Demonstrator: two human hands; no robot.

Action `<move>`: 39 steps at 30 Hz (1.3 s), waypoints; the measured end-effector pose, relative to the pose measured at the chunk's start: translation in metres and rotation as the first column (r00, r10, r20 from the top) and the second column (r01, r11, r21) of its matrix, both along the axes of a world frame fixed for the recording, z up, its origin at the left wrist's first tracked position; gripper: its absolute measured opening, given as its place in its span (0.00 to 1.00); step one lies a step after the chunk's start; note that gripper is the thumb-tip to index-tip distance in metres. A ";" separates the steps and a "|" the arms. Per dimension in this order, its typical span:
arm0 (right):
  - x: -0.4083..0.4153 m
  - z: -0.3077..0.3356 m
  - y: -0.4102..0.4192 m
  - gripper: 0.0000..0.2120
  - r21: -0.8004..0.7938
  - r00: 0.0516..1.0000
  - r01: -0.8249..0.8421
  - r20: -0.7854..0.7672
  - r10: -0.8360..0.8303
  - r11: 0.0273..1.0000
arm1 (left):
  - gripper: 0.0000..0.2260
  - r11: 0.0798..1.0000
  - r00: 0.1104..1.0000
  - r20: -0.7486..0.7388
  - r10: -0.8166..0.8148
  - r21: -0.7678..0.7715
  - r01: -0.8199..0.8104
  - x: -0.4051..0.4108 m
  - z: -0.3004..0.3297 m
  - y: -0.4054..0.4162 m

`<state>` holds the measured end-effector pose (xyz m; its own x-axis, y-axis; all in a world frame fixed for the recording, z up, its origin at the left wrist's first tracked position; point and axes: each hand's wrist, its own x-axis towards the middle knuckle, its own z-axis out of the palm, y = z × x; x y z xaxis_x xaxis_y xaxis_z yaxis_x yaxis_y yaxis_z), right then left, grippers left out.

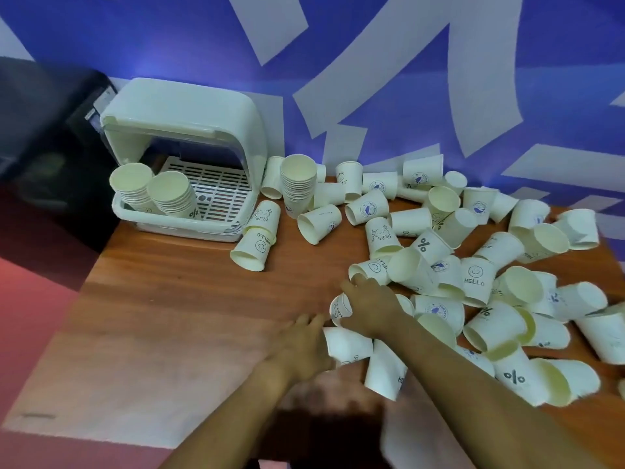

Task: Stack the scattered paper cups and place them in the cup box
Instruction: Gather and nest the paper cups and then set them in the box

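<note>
Head view showed the left hand (301, 346) gripping a paper cup (348, 345) lying on the bench (176, 299), while the right hand (370, 304) curled its fingers over another cup (339, 309). Two stacks (159, 194) stood in the cup box (189, 130), loose cups (473, 258) scattered right

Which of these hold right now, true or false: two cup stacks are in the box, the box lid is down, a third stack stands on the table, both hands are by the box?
1. Two stacks sit in the box. True.
2. The box lid is down. False: its front is open and the slotted tray shows.
3. A third stack stands on the table, right of the box. True.
4. Both hands are by the box. False: the left hand and right hand are on loose cups near the pile.
</note>
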<state>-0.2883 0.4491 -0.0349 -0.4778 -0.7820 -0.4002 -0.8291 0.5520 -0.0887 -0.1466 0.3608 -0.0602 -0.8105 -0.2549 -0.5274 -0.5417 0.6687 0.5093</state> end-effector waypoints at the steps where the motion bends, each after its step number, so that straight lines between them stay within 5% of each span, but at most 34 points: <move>1: 0.000 -0.002 0.001 0.27 -0.003 1.000 -0.003 0.015 0.003 1.000 | 0.33 1.000 1.000 0.009 0.002 0.000 -0.002 -0.001 -0.001 0.003; 13: -0.009 0.013 0.009 0.32 -0.071 0.950 0.230 0.233 -0.208 0.971 | 0.32 0.994 0.993 -0.077 0.088 0.078 -0.082 0.005 0.011 -0.009; 21: 0.001 0.046 0.007 0.23 -0.319 0.768 0.611 0.461 -0.445 0.725 | 0.31 0.982 0.959 -0.218 0.179 0.092 -0.163 0.021 0.059 -0.070; 30: 0.033 0.076 -0.063 0.25 -0.411 0.643 0.744 0.655 -0.397 0.526 | 0.33 0.983 0.918 -0.352 0.183 0.034 -0.183 0.048 0.118 -0.153; 36: 0.067 0.092 -0.128 0.17 -0.483 0.715 0.662 0.635 -0.292 0.573 | 0.31 0.961 0.895 -0.390 0.217 -0.073 -0.265 0.088 0.138 -0.232; 39: 0.085 0.096 -0.159 0.27 -0.416 0.661 0.699 0.687 -0.302 0.582 | 0.31 0.946 0.865 -0.434 0.251 -0.081 -0.315 0.103 0.146 -0.266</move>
